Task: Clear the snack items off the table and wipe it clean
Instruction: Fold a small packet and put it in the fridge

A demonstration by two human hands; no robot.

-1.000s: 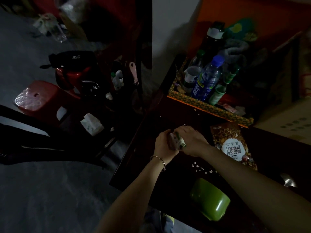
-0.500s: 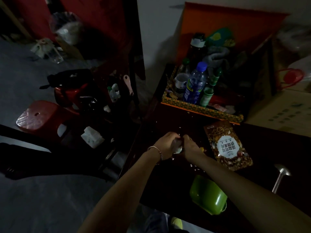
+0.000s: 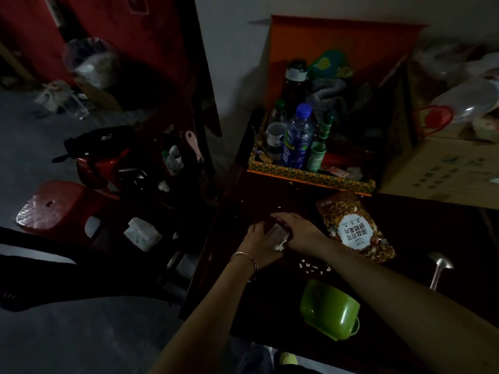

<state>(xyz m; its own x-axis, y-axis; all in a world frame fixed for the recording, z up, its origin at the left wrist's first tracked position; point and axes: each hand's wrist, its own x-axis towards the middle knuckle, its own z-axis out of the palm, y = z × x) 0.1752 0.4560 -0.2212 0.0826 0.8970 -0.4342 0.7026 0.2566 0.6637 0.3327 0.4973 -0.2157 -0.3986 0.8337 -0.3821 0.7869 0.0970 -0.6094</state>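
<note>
Both your hands meet on a white wad [image 3: 278, 237]: left hand [image 3: 260, 240] and right hand [image 3: 298, 231] pinch it, beside the snack bag [image 3: 353, 228] on the table [image 3: 270, 298].

The dark worktop [image 3: 283, 300] carries a snack bag [image 3: 353, 228], scattered pale crumbs [image 3: 314, 266], a green cup [image 3: 329, 309] on its side, a metal spoon [image 3: 440, 267] — and, at its far end, a patterned tray [image 3: 310, 177] of bottles beside a cardboard box [image 3: 445, 171].
</note>
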